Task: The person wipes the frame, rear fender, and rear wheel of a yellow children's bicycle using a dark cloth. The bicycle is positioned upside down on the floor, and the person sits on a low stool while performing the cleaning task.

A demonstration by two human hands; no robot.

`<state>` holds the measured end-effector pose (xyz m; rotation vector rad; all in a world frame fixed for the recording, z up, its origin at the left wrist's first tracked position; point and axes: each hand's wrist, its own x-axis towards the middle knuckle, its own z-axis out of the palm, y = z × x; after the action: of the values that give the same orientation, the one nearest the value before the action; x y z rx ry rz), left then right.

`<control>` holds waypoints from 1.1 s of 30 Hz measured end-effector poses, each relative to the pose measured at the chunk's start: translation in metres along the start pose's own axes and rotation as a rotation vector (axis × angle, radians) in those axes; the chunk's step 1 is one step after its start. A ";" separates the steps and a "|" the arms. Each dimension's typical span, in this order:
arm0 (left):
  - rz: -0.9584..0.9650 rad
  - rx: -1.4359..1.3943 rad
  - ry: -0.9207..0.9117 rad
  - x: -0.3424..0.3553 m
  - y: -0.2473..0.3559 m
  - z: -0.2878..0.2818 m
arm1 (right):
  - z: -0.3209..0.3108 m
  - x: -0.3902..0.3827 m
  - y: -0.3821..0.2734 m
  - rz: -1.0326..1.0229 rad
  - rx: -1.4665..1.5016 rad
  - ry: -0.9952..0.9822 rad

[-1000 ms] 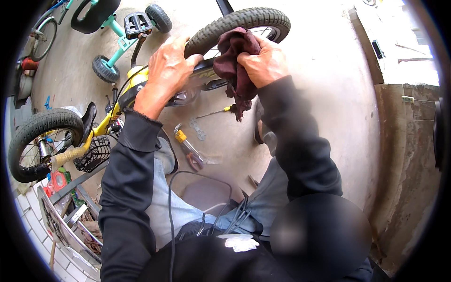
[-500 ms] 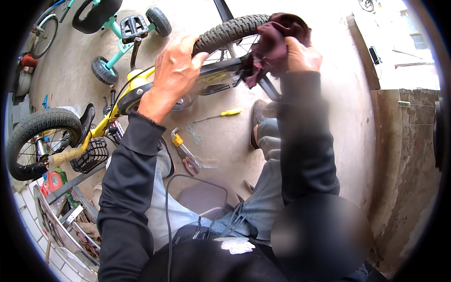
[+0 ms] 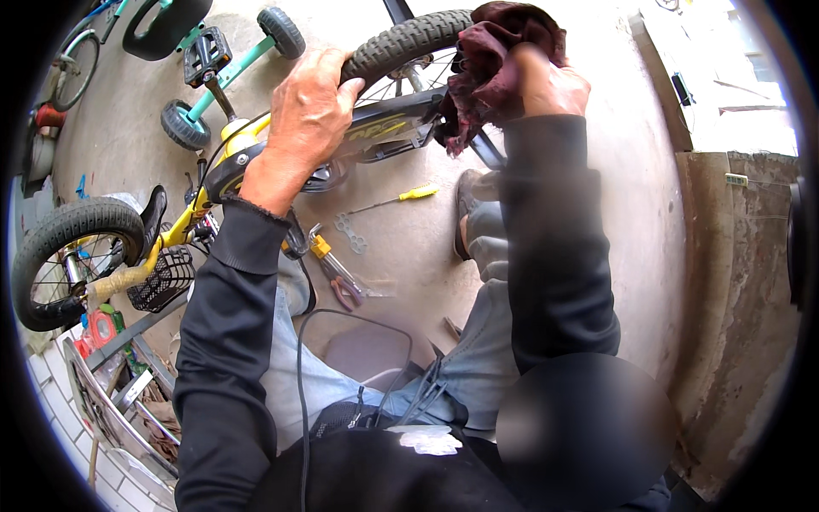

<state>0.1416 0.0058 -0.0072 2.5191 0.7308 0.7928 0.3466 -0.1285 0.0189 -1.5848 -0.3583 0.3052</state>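
Observation:
A small yellow and black bicycle lies upturned before me, its yellow frame running down to the left. My left hand is closed over the left end of the knobby rear tyre, thumb against its side. In my right hand a crumpled maroon cloth is bunched against the tyre's right side, hiding that part. Below the tyre runs the black chain guard. One pedal sticks up left of my left hand; the front wheel is at far left.
On the floor between my feet lie a yellow-handled screwdriver, a flat metal spanner, a hex key set and pliers. A turquoise child's tricycle stands beyond. A dark cable loops over my lap.
Both hands have shifted slightly left and up, the cloth with the right one. The upper pedal has moved left, and the lower pedal now shows below my left wrist.

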 end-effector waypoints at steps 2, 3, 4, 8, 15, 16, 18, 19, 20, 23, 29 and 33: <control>-0.041 0.099 -0.064 0.000 0.001 -0.003 | -0.015 0.016 0.010 -0.005 -0.410 -0.034; -0.063 0.135 -0.106 0.002 0.002 -0.001 | -0.040 0.043 0.031 -0.062 -0.728 -0.123; -0.097 0.189 -0.140 0.001 -0.003 -0.003 | -0.039 0.045 0.031 -0.077 -0.811 -0.163; -0.085 0.009 -0.001 0.000 -0.004 -0.001 | -0.039 0.044 0.036 -0.066 -0.583 -0.138; -0.071 0.122 -0.083 -0.003 -0.003 0.000 | -0.005 -0.006 -0.011 0.068 -0.181 0.018; -0.084 0.098 -0.125 0.001 0.005 0.006 | -0.035 0.023 0.004 -0.002 -0.232 0.048; -0.183 0.101 -0.229 0.001 0.004 0.006 | -0.063 0.044 0.022 -0.026 -0.249 0.072; -0.189 0.100 -0.176 -0.005 -0.008 -0.001 | -0.049 0.041 0.022 0.030 -0.201 0.060; -0.165 0.051 -0.132 -0.007 -0.012 0.001 | -0.051 0.035 0.010 0.072 -0.185 0.089; -0.132 -0.045 -0.092 -0.002 -0.006 -0.007 | -0.052 0.023 -0.010 0.149 -0.167 0.129; -0.105 -0.074 -0.099 -0.003 -0.007 -0.001 | -0.066 0.032 0.015 -0.136 -0.215 0.016; -0.200 0.024 -0.232 -0.002 -0.012 -0.005 | -0.059 0.036 0.017 -0.146 -0.234 -0.027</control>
<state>0.1330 0.0153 -0.0106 2.4557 0.8964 0.4186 0.4044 -0.1676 0.0052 -1.7742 -0.5441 0.1771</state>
